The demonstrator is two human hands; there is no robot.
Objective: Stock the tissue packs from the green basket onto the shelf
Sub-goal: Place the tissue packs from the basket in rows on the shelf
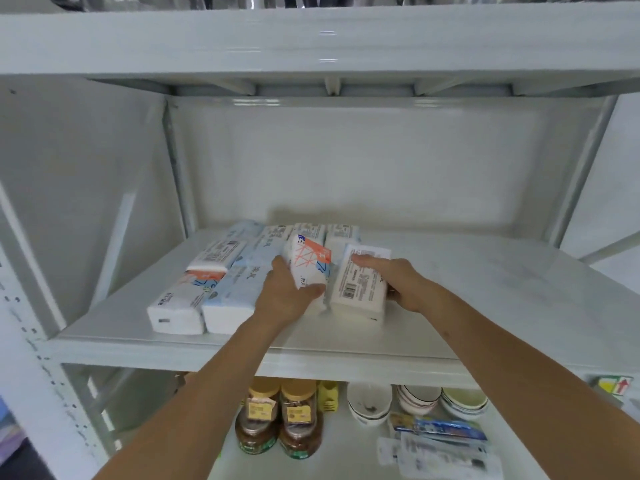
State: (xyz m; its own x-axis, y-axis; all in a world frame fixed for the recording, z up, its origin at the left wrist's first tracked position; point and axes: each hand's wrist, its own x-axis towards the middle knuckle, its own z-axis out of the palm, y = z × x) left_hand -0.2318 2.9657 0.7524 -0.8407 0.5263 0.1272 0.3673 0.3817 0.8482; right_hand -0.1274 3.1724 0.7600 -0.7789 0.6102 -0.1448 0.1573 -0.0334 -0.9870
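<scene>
Both arms reach in over the white shelf [485, 299], each hand busy with its own tissue pack. The left hand [287, 292] is closed around the lower end of a pack with an orange-and-blue print [310, 263], thumb across its front and fingers behind, holding it tilted up off the shelf board. Just to the right of it, the right hand [398, 282] grips a white pack with a barcode label [360, 282] from its right side, the forefinger laid along the top edge near the label and the rest of the fingers curled behind; the pack's near end looks to be resting on the shelf, though the blur makes that hard to be sure of. The two packs sit side by side, almost touching, between the hands. To the left of the left hand lie the packs already stocked: two white and pale-blue ones [207, 303] at the front edge, and a row of further packs [277, 237] behind, running back beyond the fingertips. Below the forearms, on the lower shelf, stand two brown jars with tan lids [280, 420], with stacked bowls [415, 400] to their right under the right arm. The green basket is out of sight.
</scene>
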